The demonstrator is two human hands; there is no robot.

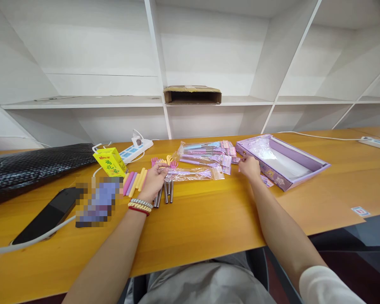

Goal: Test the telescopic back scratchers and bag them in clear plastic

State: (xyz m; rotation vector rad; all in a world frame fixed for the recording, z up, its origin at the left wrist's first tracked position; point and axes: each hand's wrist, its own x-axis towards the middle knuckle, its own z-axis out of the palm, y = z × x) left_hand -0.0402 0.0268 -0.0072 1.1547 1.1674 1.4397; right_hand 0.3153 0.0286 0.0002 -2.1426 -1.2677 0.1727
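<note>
My left hand (pixel 154 179) pinches at the left end of a clear plastic packet (pixel 190 174) that has a purple-handled back scratcher inside. Under and beside that hand lie several metal rods (pixel 166 194), pink and yellow claw heads (pixel 169 159), and pink, purple and yellow handle sleeves (pixel 136 181). My right hand (pixel 250 166) is closed at the near-left side of the purple box (pixel 299 179), by small printed cards (pixel 267 181); whatever its fingers hold is hidden. More bagged back scratchers (pixel 202 151) are heaped behind the packet.
On the left are a yellow drink carton (pixel 110 162), a power strip (pixel 136 150), a blurred phone-like object (pixel 99 202), a black phone (pixel 50 215) and black bubble wrap (pixel 38 169). A cardboard box (pixel 192 89) sits on the white shelf behind. White cables cross the table.
</note>
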